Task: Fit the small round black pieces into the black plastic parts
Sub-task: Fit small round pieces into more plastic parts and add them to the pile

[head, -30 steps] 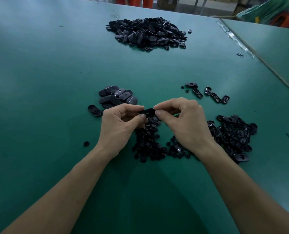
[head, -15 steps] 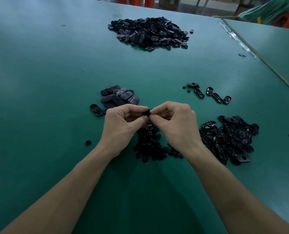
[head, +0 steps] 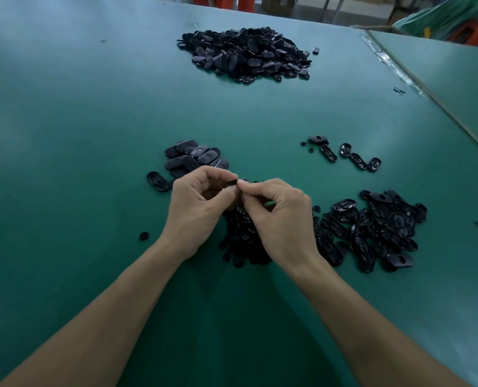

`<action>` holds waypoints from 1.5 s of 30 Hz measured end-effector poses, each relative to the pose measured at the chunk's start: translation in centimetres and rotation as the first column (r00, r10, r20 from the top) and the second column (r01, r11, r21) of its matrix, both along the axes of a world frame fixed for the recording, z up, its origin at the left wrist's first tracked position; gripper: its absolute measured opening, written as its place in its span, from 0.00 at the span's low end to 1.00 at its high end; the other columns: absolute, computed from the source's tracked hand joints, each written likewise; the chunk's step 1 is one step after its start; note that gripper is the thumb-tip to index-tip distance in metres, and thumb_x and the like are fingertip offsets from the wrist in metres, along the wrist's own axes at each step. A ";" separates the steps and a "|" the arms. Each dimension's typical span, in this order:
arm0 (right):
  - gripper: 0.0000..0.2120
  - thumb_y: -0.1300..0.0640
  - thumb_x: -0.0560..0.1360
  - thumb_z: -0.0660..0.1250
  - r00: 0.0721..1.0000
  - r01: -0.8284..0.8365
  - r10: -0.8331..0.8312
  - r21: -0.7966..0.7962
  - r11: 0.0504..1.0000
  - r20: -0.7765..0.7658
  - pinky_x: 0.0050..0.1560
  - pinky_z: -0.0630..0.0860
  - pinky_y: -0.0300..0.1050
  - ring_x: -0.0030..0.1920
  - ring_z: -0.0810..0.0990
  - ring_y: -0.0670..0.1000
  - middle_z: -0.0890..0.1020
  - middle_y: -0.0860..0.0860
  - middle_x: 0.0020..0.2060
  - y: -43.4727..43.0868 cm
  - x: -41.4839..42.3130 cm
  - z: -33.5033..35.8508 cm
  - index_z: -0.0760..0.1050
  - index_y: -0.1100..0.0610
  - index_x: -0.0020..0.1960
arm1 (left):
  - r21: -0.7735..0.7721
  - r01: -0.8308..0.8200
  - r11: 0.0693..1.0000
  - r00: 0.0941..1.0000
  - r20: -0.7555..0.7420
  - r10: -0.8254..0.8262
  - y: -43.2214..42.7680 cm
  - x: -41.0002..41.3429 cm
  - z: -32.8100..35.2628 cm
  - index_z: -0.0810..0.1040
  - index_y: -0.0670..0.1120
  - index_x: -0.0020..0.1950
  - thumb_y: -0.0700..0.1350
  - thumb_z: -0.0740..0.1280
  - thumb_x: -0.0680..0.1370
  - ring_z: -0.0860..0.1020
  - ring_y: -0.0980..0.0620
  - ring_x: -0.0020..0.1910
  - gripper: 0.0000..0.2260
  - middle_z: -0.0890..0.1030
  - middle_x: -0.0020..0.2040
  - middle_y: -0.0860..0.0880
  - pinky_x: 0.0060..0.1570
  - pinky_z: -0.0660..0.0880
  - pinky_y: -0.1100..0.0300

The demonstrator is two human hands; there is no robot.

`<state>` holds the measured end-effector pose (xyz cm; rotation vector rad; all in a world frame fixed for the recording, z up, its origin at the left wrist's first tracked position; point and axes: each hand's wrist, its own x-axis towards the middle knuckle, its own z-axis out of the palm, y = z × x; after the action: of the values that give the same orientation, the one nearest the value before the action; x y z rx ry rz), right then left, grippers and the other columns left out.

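Black part [head: 233, 182]: grips it in left hand [head: 197, 208] to steady, pinches its end with right hand [head: 281, 216], likely seating round piece; piece pile [head: 243, 236] just below hands for reach.

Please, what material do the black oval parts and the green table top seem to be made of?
Black oval parts: probably moulded hard plastic, smooth and semi-glossy; light glints on their rounded edges. Green table top: likely a rubber or vinyl mat, matte with a soft sheen; no grain shows, so this is uncertain.
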<state>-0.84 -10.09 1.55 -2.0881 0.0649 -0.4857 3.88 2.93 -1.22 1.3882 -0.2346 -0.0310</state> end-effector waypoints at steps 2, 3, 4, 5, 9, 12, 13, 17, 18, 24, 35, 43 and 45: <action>0.08 0.62 0.76 0.72 1.000 -0.024 0.024 0.006 1.000 -0.005 0.47 0.73 0.27 0.45 0.81 0.40 0.84 0.46 0.44 -0.1 -0.1 -0.1 0.85 0.56 0.53 | 0.004 0.001 1.000 1.000 0.006 -0.001 0.0 0.0 0.0 0.81 0.46 0.46 0.34 0.71 0.75 0.83 0.55 0.40 0.07 0.86 0.41 0.49 0.44 0.80 0.64; 0.08 0.62 0.76 0.71 0.999 -0.038 0.038 0.000 0.999 -0.012 0.46 0.73 0.27 0.44 0.81 0.40 0.83 0.46 0.44 -0.1 -0.2 -0.1 0.85 0.55 0.53 | 0.005 0.000 1.000 1.000 0.005 0.000 0.0 0.0 0.0 0.81 0.46 0.46 0.33 0.71 0.76 0.83 0.55 0.40 0.08 0.86 0.41 0.49 0.43 0.80 0.64; 0.08 0.62 0.76 0.72 0.999 -0.049 0.049 -0.014 0.999 -0.017 0.45 0.72 0.27 0.44 0.80 0.40 0.82 0.46 0.44 -0.3 -0.2 0.0 0.86 0.55 0.53 | 0.005 0.000 1.000 1.000 0.001 0.000 0.0 0.0 -0.1 0.81 0.46 0.46 0.31 0.71 0.76 0.83 0.56 0.39 0.09 0.86 0.40 0.50 0.42 0.80 0.64; 0.08 0.62 0.76 0.72 0.998 -0.058 0.057 -0.030 0.998 -0.019 0.44 0.71 0.27 0.43 0.80 0.40 0.82 0.46 0.43 -0.6 -0.2 0.1 0.86 0.54 0.52 | 0.006 0.002 1.000 1.000 -0.004 -0.002 0.0 0.0 -0.1 0.81 0.46 0.46 0.31 0.71 0.76 0.83 0.56 0.38 0.10 0.86 0.40 0.50 0.41 0.79 0.65; 0.11 0.60 0.75 0.73 0.995 -0.078 0.073 -0.078 0.994 -0.072 0.45 0.72 0.29 0.45 0.79 0.41 0.80 0.44 0.48 -2.7 0.5 1.1 0.84 0.47 0.54 | 0.035 0.039 0.999 0.999 -0.013 -0.038 0.0 -0.1 0.0 0.81 0.47 0.47 0.31 0.73 0.74 0.81 0.55 0.35 0.11 0.85 0.37 0.49 0.37 0.78 0.66; 0.13 0.59 0.74 0.74 0.960 -0.170 0.175 0.042 0.985 -0.216 0.52 0.80 0.39 0.45 0.84 0.43 0.85 0.45 0.46 -3.8 1.1 1.9 0.83 0.49 0.57 | 0.028 0.083 0.996 0.996 -0.013 -0.083 0.1 -0.1 0.2 0.81 0.47 0.48 0.32 0.74 0.73 0.81 0.57 0.35 0.11 0.84 0.36 0.51 0.37 0.77 0.67; 0.11 0.60 0.73 0.75 0.947 -0.199 0.209 0.068 0.978 -0.243 0.54 0.81 0.43 0.45 0.85 0.44 0.86 0.46 0.44 -3.9 1.3 2.1 0.84 0.51 0.55 | 0.027 0.100 0.995 0.995 -0.011 -0.100 0.1 -0.1 0.3 0.81 0.46 0.48 0.32 0.74 0.73 0.81 0.58 0.35 0.11 0.84 0.36 0.52 0.37 0.77 0.68; 0.08 0.63 0.73 0.74 0.925 -0.253 0.270 0.095 0.963 -0.268 0.51 0.82 0.47 0.42 0.86 0.46 0.87 0.48 0.40 -4.6 1.7 2.3 0.85 0.53 0.50 | 0.033 0.114 0.993 0.994 -0.009 -0.113 0.1 -0.2 0.4 0.81 0.45 0.46 0.32 0.74 0.72 0.81 0.59 0.35 0.10 0.84 0.35 0.54 0.37 0.77 0.68; 0.07 0.63 0.73 0.74 0.921 -0.260 0.278 0.100 0.960 -0.272 0.49 0.81 0.45 0.41 0.85 0.46 0.87 0.48 0.38 -4.8 1.7 2.4 0.85 0.53 0.49 | 0.026 0.111 0.994 0.994 -0.016 -0.110 0.1 -0.2 0.5 0.82 0.45 0.46 0.32 0.74 0.72 0.81 0.58 0.35 0.10 0.83 0.35 0.54 0.37 0.77 0.68; 0.04 0.61 0.71 0.75 0.932 -0.222 0.228 0.054 0.974 -0.282 0.46 0.81 0.44 0.37 0.84 0.44 0.86 0.48 0.35 -4.5 1.7 2.4 0.84 0.54 0.44 | 0.005 0.098 0.995 0.994 -0.042 -0.098 0.0 -0.1 0.4 0.82 0.42 0.47 0.35 0.76 0.69 0.82 0.56 0.36 0.09 0.84 0.35 0.51 0.39 0.79 0.66; 0.05 0.60 0.70 0.74 0.931 -0.209 0.208 0.028 0.977 -0.300 0.39 0.75 0.35 0.34 0.81 0.40 0.85 0.46 0.32 -4.0 2.0 2.7 0.84 0.51 0.41 | 0.026 0.036 0.999 0.998 -0.044 -0.034 0.0 0.0 0.3 0.85 0.48 0.41 0.31 0.77 0.69 0.83 0.53 0.33 0.11 0.85 0.34 0.47 0.37 0.79 0.65; 0.07 0.57 0.76 0.71 0.913 -0.252 0.243 0.014 0.968 -0.328 0.47 0.80 0.41 0.42 0.85 0.44 0.86 0.47 0.41 -5.7 3.2 2.6 0.84 0.50 0.53 | 0.004 -0.040 0.999 0.998 -0.039 0.040 -0.2 -0.1 0.2 0.83 0.44 0.42 0.31 0.75 0.72 0.82 0.51 0.32 0.09 0.84 0.34 0.47 0.36 0.79 0.63; 0.14 0.56 0.78 0.68 0.945 -0.131 0.065 -0.189 0.973 -0.322 0.61 0.77 0.45 0.52 0.82 0.44 0.83 0.47 0.56 -7.7 4.4 2.2 0.79 0.51 0.64 | -0.053 -0.083 0.995 0.995 -0.058 0.079 -0.1 0.1 0.1 0.82 0.42 0.46 0.32 0.73 0.74 0.82 0.51 0.35 0.06 0.84 0.36 0.47 0.39 0.79 0.62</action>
<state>3.58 -17.78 3.73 -2.3467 0.0985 -0.0970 3.96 2.84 -1.08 1.3390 -0.1316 0.0041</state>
